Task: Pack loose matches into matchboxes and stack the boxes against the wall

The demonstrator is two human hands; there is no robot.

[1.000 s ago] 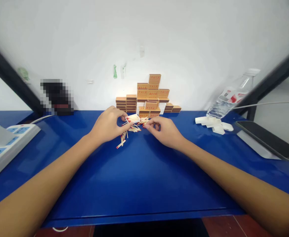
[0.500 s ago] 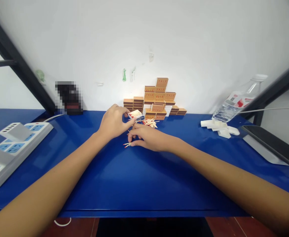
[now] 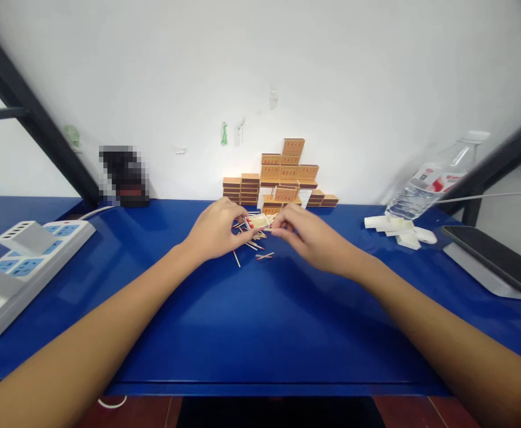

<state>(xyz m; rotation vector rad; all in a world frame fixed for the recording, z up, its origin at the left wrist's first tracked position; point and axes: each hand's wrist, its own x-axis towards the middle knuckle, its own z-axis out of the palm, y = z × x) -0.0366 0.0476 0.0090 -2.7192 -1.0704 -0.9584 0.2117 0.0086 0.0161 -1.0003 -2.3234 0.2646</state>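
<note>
White matchbox tray [image 3: 258, 220] is being gripped by L hand [image 3: 219, 230]; R hand [image 3: 303, 235] is working alongside, grip unclear, prob. loading matches [image 3: 258, 236]; needs steady tray.

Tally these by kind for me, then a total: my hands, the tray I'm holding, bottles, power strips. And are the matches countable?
Hands: 2 (left hand, right hand)
Tray in hand: 1
Bottle: 1
Power strip: 1
Total: 5
The matches overlap and are partly hidden, so no exact count; left out.

Matchbox tray [image 3: 259, 220] partly behind left hand [image 3: 218, 230]
</note>
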